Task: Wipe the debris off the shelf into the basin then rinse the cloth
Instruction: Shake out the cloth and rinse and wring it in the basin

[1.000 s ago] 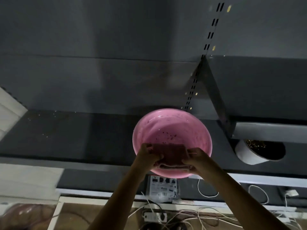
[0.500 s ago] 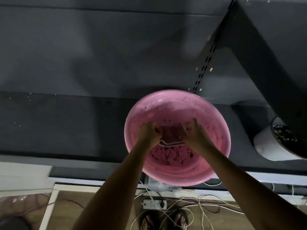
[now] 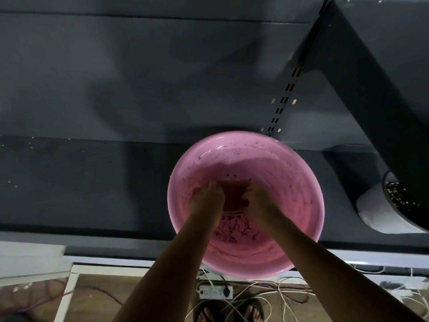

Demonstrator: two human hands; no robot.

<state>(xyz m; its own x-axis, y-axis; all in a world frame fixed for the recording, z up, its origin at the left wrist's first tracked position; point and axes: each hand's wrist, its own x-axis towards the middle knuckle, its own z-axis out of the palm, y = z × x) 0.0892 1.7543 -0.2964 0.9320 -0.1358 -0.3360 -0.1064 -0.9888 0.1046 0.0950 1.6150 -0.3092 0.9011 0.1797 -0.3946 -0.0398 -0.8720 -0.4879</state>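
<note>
A pink basin [image 3: 290, 189] stands on the dark grey shelf [image 3: 81, 187], overhanging its front edge. Inside it, the dark red cloth [image 3: 234, 194] is bunched low in the water. My left hand [image 3: 206, 198] grips the cloth's left side and my right hand [image 3: 262, 203] grips its right side, both down inside the basin. Dark debris specks [image 3: 234, 228] lie on the basin's bottom just in front of my hands. A few pale crumbs [image 3: 14, 183] dot the shelf at the far left.
A white bowl [image 3: 380, 210] with dark contents sits on the shelf at the right, under an upper shelf bracket [image 3: 371, 77]. Below the shelf edge, a power strip [image 3: 214, 291] and tangled white cables [image 3: 278, 296] lie on the floor by my sandalled feet.
Both hands have gone from the basin's near rim down into it, pushing the cloth lower into the water. The view has moved closer and tilted down.
</note>
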